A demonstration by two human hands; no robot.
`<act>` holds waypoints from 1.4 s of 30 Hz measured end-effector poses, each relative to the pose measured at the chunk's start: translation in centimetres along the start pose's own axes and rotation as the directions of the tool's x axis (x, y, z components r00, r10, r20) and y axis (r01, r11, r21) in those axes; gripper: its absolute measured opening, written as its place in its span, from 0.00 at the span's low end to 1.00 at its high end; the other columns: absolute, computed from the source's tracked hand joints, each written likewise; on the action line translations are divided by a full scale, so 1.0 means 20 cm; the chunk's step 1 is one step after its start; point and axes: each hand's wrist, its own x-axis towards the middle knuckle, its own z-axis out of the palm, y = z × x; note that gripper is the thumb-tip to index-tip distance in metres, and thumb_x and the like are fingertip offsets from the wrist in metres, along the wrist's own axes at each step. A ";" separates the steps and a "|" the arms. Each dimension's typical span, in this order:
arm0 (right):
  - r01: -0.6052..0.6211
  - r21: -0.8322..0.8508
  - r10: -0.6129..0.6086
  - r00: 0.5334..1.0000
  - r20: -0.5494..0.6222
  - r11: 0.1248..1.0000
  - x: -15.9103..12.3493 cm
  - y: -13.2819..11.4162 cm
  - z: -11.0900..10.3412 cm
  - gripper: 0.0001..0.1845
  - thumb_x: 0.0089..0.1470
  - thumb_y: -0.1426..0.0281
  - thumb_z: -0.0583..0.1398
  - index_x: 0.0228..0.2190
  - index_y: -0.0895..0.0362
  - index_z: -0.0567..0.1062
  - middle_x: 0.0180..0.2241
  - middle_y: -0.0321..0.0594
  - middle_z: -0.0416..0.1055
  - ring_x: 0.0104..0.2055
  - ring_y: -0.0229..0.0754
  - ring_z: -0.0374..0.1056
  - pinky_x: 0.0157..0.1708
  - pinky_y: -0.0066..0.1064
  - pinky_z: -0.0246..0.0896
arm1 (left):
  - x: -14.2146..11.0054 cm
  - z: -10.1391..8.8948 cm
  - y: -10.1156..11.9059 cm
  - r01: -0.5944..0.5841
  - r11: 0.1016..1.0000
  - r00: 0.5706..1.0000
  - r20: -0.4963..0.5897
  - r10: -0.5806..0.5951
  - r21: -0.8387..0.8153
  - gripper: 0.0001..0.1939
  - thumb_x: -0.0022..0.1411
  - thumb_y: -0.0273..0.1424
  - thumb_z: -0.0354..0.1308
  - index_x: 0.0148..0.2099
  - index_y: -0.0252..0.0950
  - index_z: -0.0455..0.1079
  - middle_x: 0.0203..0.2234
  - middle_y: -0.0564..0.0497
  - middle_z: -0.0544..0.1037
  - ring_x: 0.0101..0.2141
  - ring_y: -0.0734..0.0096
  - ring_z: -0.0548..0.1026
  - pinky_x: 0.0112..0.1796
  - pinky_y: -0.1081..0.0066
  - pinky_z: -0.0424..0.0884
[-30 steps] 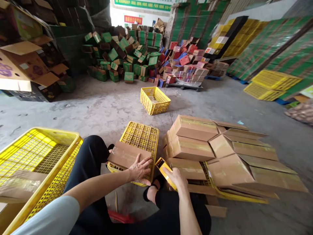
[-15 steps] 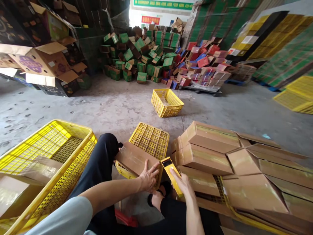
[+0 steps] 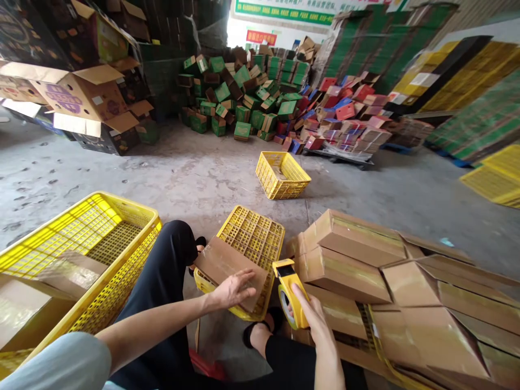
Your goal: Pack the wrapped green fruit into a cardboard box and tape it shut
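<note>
A flat cardboard box point(image 3: 227, 262) lies on an upturned yellow crate point(image 3: 254, 230) between my knees. Over the box's right part is my left hand point(image 3: 233, 291), its fingers stretched out and holding nothing; whether it touches the cardboard I cannot tell. My right hand point(image 3: 311, 311) grips a yellow tape dispenser point(image 3: 294, 292) just right of the crate. The dispenser's head points up and away from me, and a tape roll shows in its side.
To my left stands a large yellow crate point(image 3: 156, 219) with cardboard boxes point(image 3: 77, 271) inside. Stacked boxes point(image 3: 357, 271) fill the right side. A smaller yellow crate point(image 3: 280, 187) sits ahead on the floor, before a heap of green boxes point(image 3: 241, 130).
My left hand has moved left and toward me across the box. The tape dispenser in my right hand has turned, so its tape roll now shows. The view has shifted slightly.
</note>
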 end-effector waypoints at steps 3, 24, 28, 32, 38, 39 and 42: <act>0.048 0.040 -0.051 0.996 0.078 0.998 -0.02 -0.04 0.01 0.32 0.51 0.38 0.62 0.30 0.56 0.75 0.19 0.39 0.76 0.21 0.44 0.73 0.25 0.32 0.69 | -0.02 -0.10 0.00 0.141 0.976 0.988 -0.039 -0.149 -0.166 0.40 0.68 0.58 0.54 0.66 0.31 0.69 0.60 0.37 0.76 0.61 0.45 0.73 0.62 0.51 0.67; 0.071 0.089 -0.103 0.891 0.443 0.993 -0.14 -0.07 0.01 0.38 0.39 0.35 0.68 0.34 0.55 0.73 0.19 0.34 0.72 0.16 0.38 0.65 0.20 0.30 0.62 | 0.14 -0.13 0.19 0.567 0.486 0.823 0.429 -0.372 -0.665 0.12 0.59 0.35 0.69 0.43 0.35 0.76 0.42 0.45 0.84 0.49 0.58 0.81 0.53 0.62 0.75; 0.062 0.108 -0.108 0.868 0.485 0.992 -0.14 -0.08 0.01 0.37 0.39 0.36 0.69 0.34 0.55 0.73 0.19 0.34 0.72 0.17 0.38 0.66 0.19 0.29 0.62 | 0.14 -0.15 0.18 0.604 0.456 0.796 0.466 -0.385 -0.654 0.14 0.53 0.33 0.75 0.41 0.36 0.77 0.39 0.47 0.84 0.44 0.60 0.81 0.50 0.62 0.76; 0.057 0.115 -0.106 0.867 0.487 0.992 -0.14 -0.07 0.01 0.36 0.40 0.38 0.71 0.35 0.55 0.73 0.20 0.34 0.73 0.18 0.38 0.67 0.19 0.28 0.62 | 0.15 -0.16 0.15 0.626 0.458 0.778 0.467 -0.420 -0.631 0.24 0.40 0.29 0.81 0.40 0.36 0.77 0.35 0.49 0.83 0.38 0.62 0.81 0.46 0.61 0.76; 0.046 0.092 -0.081 0.899 0.430 0.995 -0.15 -0.08 0.03 0.39 0.41 0.40 0.72 0.43 0.55 0.74 0.23 0.35 0.76 0.21 0.40 0.70 0.21 0.29 0.65 | 0.15 -0.19 0.16 0.589 0.555 0.807 0.383 -0.450 -0.588 0.17 0.45 0.30 0.78 0.36 0.35 0.77 0.30 0.49 0.82 0.34 0.62 0.80 0.40 0.65 0.76; 0.048 0.085 -0.080 0.897 0.435 0.995 -0.15 -0.09 0.04 0.39 0.41 0.40 0.72 0.44 0.55 0.74 0.23 0.35 0.76 0.20 0.40 0.71 0.21 0.29 0.65 | 0.15 -0.20 0.16 0.585 0.566 0.810 0.373 -0.453 -0.581 0.16 0.46 0.29 0.78 0.36 0.34 0.77 0.29 0.50 0.81 0.34 0.62 0.80 0.39 0.66 0.75; 0.052 0.058 -0.073 0.880 0.470 0.997 -0.15 -0.13 0.06 0.38 0.42 0.40 0.72 0.43 0.56 0.75 0.22 0.35 0.76 0.20 0.40 0.70 0.22 0.29 0.66 | 0.14 -0.24 0.16 0.554 0.613 0.832 0.349 -0.431 -0.562 0.15 0.48 0.30 0.77 0.36 0.34 0.77 0.29 0.50 0.81 0.34 0.61 0.81 0.38 0.66 0.75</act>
